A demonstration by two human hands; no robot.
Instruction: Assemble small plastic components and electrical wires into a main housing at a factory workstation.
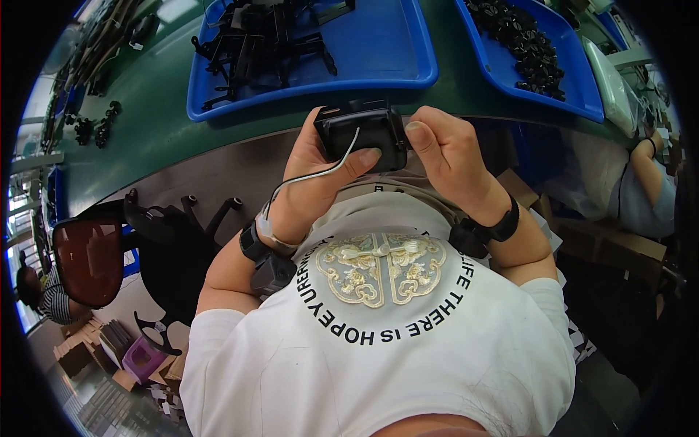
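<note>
Black housing [378, 136]: held up in front of the torso, near the front edge of the bench, with broad face turned upward.
Left hand [320, 171]: gripping the housing by the left side, with thumb laid over the broad face and other fingers mostly hidden behind.
White wire [309, 177]: running from the left wrist over the hand and thumb, ending in front of the housing.
Right hand [451, 153]: poised at the housing's right edge, with fingers curled in and thumb bent beside them; cannot tell whether touching or pinching anything.
Wristbands [505, 223]: black, strapped round both wrists.
Near blue tray [386, 44]: lying on the bench just beyond the housing, carrying a jumble of black frame parts [266, 47] on the left side.
Right blue tray [579, 76]: set apart from the other, filled partly with small black pieces [520, 44].
Green bench [156, 98]: bearing both trays, plus a few loose black parts [95, 127] to the left.
Co-worker's arm [646, 178]: visible at far right, apart from both hands.
Black chair [175, 247]: standing below the bench, at left.
</note>
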